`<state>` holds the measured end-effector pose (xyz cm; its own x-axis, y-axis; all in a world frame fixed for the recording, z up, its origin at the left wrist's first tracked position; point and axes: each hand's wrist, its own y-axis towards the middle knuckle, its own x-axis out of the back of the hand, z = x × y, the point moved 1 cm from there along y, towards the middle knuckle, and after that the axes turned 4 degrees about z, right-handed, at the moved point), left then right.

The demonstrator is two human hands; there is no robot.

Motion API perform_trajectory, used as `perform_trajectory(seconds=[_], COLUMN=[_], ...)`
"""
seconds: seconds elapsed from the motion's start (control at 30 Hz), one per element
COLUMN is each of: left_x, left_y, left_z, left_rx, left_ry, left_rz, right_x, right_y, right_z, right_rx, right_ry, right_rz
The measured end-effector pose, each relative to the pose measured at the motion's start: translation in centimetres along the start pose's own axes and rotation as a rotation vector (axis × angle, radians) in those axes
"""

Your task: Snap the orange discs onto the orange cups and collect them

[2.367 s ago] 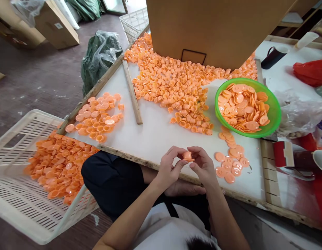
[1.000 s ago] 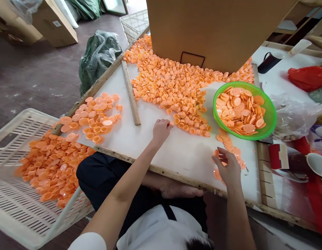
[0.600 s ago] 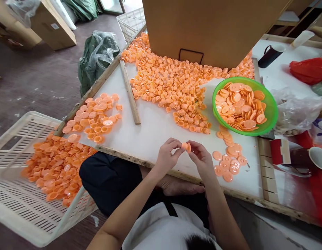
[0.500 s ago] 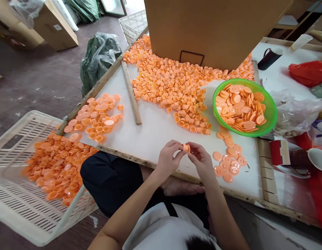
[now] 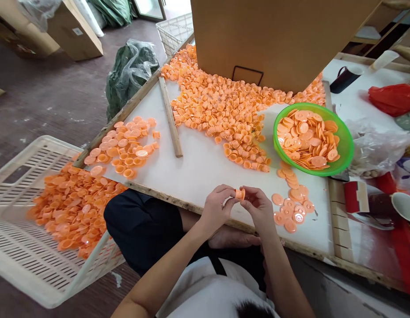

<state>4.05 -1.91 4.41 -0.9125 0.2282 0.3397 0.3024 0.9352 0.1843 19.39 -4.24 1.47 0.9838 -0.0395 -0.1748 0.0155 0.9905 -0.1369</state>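
Spreading in front of the seated person, a white tabletop (image 5: 198, 172) with a wooden edge is carrying a wide pile (image 5: 221, 110) of orange cups below a brown box (image 5: 274, 39), and a full green bowl (image 5: 348, 145) is sitting at its right. Both forearms are rising from the bottom of the view and converging over the near edge of the tabletop, elbows bent, wrists turning inward toward each other. The left hand (image 5: 215, 211) is curling its fingers, thumb and forefinger pinching one side of a small orange cap (image 5: 240, 194). The right hand (image 5: 262, 211) is facing it, fingertips pressing on the cap's other side, so each grip is clamped on the cap, which is hanging in the air between them, just above the tabletop's near edge. Loose discs (image 5: 293, 212) are lying just beside the right hand. A stick (image 5: 171, 117) is lying aslant left of the pile, and a white crate (image 5: 22, 260) holding orange parts (image 5: 75, 207) is standing on the floor at the far left.
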Motion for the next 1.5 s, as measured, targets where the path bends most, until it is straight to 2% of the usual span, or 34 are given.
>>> perform_trajectory(seconds=[0.1, 0.2, 0.33, 0.4, 0.5, 0.63, 0.73, 0.8, 0.97, 1.07, 1.17, 1.23, 1.4, 1.5], left_x=[0.1, 0.3, 0.5, 0.6, 0.7, 1.4, 2.0, 2.3, 2.1, 1.6, 1.3, 1.3, 1.1, 0.8], left_y=[0.1, 0.1, -0.1, -0.3, -0.7, -1.1, -1.2, -1.3, -2.1, -2.4, -2.5, -2.4, -2.0, -2.1], left_z=[0.0, -0.1, -0.2, -0.2, -0.2, -0.5, -1.0, -1.2, -1.2, -1.1, -1.1, -1.1, -0.4, -0.1], left_rx=[0.042, 0.091, 0.109, 0.111, 0.099, 0.056, 0.013, -0.001, -0.014, -0.046, -0.015, 0.040, 0.160, 0.199], left_ry=[-0.047, -0.132, -0.220, -0.264, -0.338, -0.386, -0.383, -0.345, -0.132, -0.101, -0.087, -0.089, -0.153, -0.179], left_rz=[0.032, 0.092, 0.069, 0.058, 0.090, 0.197, 0.254, 0.250, 0.087, 0.029, -0.003, 0.002, 0.043, 0.028], right_x=[0.2, 0.3, 0.2, 0.1, 0.1, -0.2, -0.6, -0.8, -1.2, -1.8, -2.2, -2.3, -2.2, -2.3], right_y=[0.1, 0.2, -0.1, -0.2, -0.3, -0.4, -0.5, -0.7, -1.1, -1.5, -1.7, -1.7, -1.0, -0.9], right_z=[0.1, 0.4, 1.2, 1.5, 1.7, 2.2, 2.9, 3.3, 3.3, 2.9, 2.5, 2.2, 1.4, 1.0], right_rx=[0.039, 0.158, 0.381, 0.423, 0.357, 0.195, 0.093, 0.097, 0.170, 0.243, 0.274, 0.239, 0.077, 0.022], right_ry=[-0.093, -0.253, -0.474, -0.493, -0.343, -0.082, -0.070, -0.101, -0.152, -0.245, -0.343, -0.345, -0.162, -0.139], right_rz=[-0.015, -0.036, -0.037, -0.007, 0.065, 0.172, 0.302, 0.346, 0.246, 0.156, 0.059, 0.040, 0.117, 0.097])
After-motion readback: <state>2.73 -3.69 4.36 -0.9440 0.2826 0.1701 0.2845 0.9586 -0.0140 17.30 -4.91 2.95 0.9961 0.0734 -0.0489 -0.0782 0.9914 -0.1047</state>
